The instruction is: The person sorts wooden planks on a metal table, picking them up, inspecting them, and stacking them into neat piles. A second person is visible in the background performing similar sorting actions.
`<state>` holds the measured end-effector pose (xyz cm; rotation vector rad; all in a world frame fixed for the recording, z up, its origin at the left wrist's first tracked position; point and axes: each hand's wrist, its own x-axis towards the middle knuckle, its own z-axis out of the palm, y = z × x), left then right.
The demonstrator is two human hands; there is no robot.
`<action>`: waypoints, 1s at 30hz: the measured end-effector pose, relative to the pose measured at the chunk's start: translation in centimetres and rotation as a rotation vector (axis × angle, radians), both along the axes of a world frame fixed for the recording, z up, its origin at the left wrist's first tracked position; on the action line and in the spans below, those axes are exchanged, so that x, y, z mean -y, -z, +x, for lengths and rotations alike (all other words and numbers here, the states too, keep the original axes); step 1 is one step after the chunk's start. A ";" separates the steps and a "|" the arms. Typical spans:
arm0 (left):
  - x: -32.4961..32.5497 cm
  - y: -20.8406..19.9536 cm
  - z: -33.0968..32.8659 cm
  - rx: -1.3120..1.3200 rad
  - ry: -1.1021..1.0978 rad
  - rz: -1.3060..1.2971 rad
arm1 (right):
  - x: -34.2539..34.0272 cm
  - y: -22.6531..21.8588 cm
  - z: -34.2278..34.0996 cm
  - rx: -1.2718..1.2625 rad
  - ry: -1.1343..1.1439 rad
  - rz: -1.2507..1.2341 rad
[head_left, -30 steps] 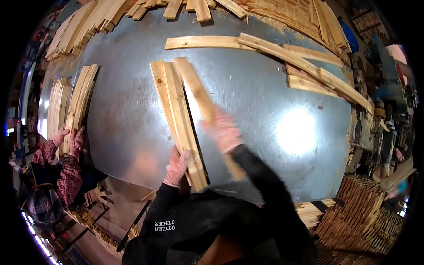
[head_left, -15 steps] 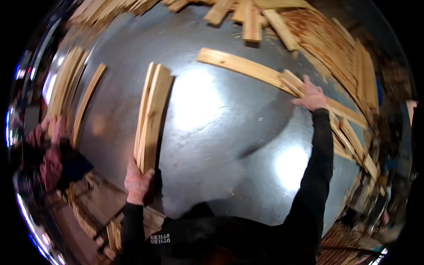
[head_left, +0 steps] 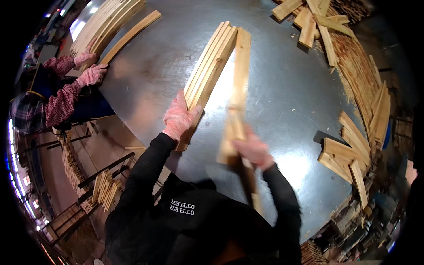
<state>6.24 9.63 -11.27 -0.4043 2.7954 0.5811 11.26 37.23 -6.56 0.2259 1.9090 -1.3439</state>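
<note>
My left hand [head_left: 180, 117], in a pinkish work glove, is wrapped round the near part of a bundle of narrow wooden boards [head_left: 211, 66]. The bundle rests slantwise on the shiny metal table [head_left: 291, 101]. Gloved the same way, my right hand [head_left: 255, 151] grips some loose wooden boards [head_left: 240, 75] just right of the bundle. One long board reaches away from me, its far end close to the bundle's far end. Motion smears the pieces nearest my right hand, so their number is unclear.
At the left a co-worker's gloved hands [head_left: 92, 76] hold a curved-looking board [head_left: 132, 36] beside a stack of boards [head_left: 106, 26]. Short offcuts [head_left: 344, 157] lie at the right edge. More boards [head_left: 307, 26] and a chipped wood panel [head_left: 353, 66] are at the far right.
My right hand has come from the right side of the table toward the bundle, bringing boards along. My left hand still grips the bundle. The whole view has shifted.
</note>
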 end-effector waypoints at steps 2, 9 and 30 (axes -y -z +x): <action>0.7 0.9 -0.1 -0.073 0.035 0.165 | 7.1 5.2 0.2 -0.175 -0.192 0.153; -1.1 -4.9 -0.2 0.124 0.129 -0.066 | 0.6 4.6 -4.9 -0.106 0.676 -0.659; 4.2 -1.2 3.0 -0.042 0.299 0.206 | 1.4 5.4 -15.6 -0.342 0.299 0.828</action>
